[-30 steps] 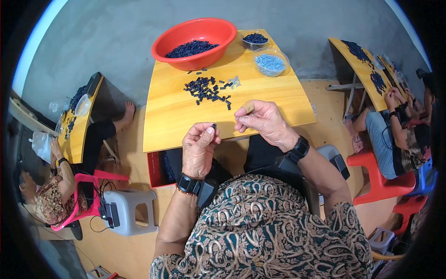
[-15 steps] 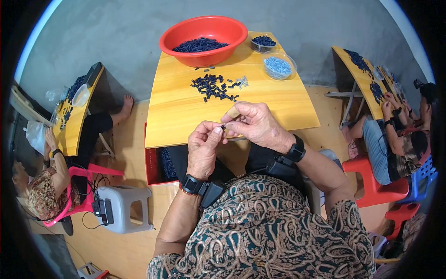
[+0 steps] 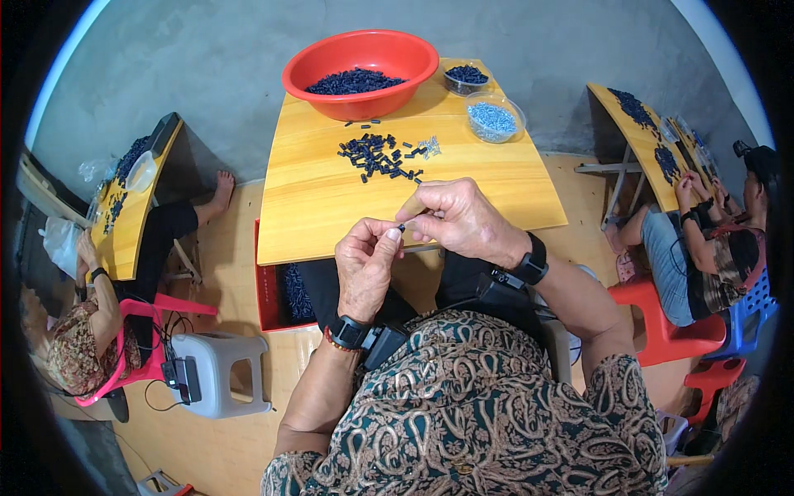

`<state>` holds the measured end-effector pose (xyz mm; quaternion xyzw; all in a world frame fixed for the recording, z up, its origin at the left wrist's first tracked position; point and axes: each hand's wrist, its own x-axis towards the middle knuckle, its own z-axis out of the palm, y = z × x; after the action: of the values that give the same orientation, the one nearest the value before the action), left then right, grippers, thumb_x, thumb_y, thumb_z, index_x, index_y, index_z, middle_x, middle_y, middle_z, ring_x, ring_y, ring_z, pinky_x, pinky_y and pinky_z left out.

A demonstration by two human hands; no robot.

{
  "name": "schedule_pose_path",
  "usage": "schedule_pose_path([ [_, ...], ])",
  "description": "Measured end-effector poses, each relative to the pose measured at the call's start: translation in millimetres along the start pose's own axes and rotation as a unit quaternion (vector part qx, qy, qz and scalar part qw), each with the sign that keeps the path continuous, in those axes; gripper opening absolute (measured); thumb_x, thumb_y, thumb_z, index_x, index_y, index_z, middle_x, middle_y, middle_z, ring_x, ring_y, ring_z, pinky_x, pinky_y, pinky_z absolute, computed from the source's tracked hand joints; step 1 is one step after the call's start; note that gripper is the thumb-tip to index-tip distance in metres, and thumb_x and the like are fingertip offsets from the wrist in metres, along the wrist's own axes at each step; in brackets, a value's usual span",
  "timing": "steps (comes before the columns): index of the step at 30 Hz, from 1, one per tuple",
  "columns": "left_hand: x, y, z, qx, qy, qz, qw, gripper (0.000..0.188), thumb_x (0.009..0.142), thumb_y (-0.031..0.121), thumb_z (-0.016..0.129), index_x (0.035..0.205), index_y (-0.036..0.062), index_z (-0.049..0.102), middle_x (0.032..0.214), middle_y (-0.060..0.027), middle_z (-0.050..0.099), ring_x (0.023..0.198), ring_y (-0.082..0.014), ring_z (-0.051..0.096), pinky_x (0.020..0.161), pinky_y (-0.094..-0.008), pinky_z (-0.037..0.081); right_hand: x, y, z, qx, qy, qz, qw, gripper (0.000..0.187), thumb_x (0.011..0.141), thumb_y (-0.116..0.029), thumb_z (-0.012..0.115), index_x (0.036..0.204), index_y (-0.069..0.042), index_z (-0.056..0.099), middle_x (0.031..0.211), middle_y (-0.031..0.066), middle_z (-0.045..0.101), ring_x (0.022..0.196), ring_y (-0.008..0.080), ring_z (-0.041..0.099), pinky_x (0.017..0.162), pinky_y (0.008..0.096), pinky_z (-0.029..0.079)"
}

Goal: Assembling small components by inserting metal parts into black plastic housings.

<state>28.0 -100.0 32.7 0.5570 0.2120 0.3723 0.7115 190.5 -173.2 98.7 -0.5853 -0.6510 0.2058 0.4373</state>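
My left hand [image 3: 364, 260] pinches a small black cylindrical piece [image 3: 401, 227] between thumb and index finger, just off the table's near edge. The fingertips of my right hand [image 3: 467, 219] are pressed together against the end of that piece. Whatever they hold is too small and covered to make out. A tan covering wraps a finger of the right hand. Beyond my hands, a loose pile of black cylindrical pieces [image 3: 372, 157] lies on the yellow table [image 3: 314, 211]. Beside its right side is a small cluster of silvery metal bits [image 3: 428, 147].
A red basin [image 3: 361, 107] of black pieces stands at the far side. Right of it are a clear tub of dark pieces [image 3: 467, 74] and a clear tub of silvery bits [image 3: 493, 118]. A red box [image 3: 266, 289] sits below the table. People work at tables on both sides.
Both hands stay together in nearly the same place. The fingers have shifted slightly around the black piece, whose end now shows a little more plainly. The piles look unchanged.
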Motion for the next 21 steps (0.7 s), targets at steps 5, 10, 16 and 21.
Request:
schedule_pose_path([
  [5,-3.9,3.8,5.3,0.068,0.021,0.014,0.997,0.008,0.092,0.009,0.063,0.092,0.0022,0.06,0.078,-0.0013,0.062,0.066,-0.0087,0.056,0.062,-0.0224,0.047,0.0,-5.4,-4.5,0.12,-0.042,0.115,0.985,0.013,0.082,0.005,0.065,0.094,0.001,0.069,0.077,0.006,0.067,0.072,0.0095,0.065,0.062,0.0236,0.053],
  [10,-7.3,-2.5,12.1,-0.017,0.035,0.022,0.999,0.011,0.093,0.012,0.063,0.09,0.0025,0.059,0.077,-0.0023,0.06,0.066,-0.009,0.053,0.063,-0.0231,0.045,-1.6,-6.8,-5.7,-0.033,-0.031,-0.063,0.997,0.012,0.086,0.004,0.062,0.096,0.002,0.069,0.08,0.0051,0.067,0.072,0.0088,0.065,0.063,0.0227,0.054],
  [16,-5.9,-9.1,12.8,-0.161,0.004,-0.02,0.987,0.013,0.095,0.016,0.061,0.093,0.0026,0.059,0.081,-0.0048,0.061,0.069,-0.011,0.053,0.067,-0.0243,0.045,-9.6,4.3,-0.9,0.208,-0.01,0.117,0.971,0.017,0.092,0.002,0.057,0.107,0.004,0.064,0.087,0.005,0.067,0.076,0.0093,0.066,0.07,0.0235,0.056],
  [21,-5.5,-7.3,15.6,-0.187,-0.008,-0.034,0.982,0.014,0.096,0.016,0.059,0.094,0.0025,0.059,0.081,-0.0047,0.061,0.069,-0.0109,0.053,0.066,-0.0243,0.046,-12.7,7.2,8.0,0.25,0.006,0.125,0.96,0.016,0.087,0.005,0.06,0.103,0.006,0.064,0.087,0.0071,0.068,0.078,0.0081,0.063,0.066,0.0225,0.052],
])
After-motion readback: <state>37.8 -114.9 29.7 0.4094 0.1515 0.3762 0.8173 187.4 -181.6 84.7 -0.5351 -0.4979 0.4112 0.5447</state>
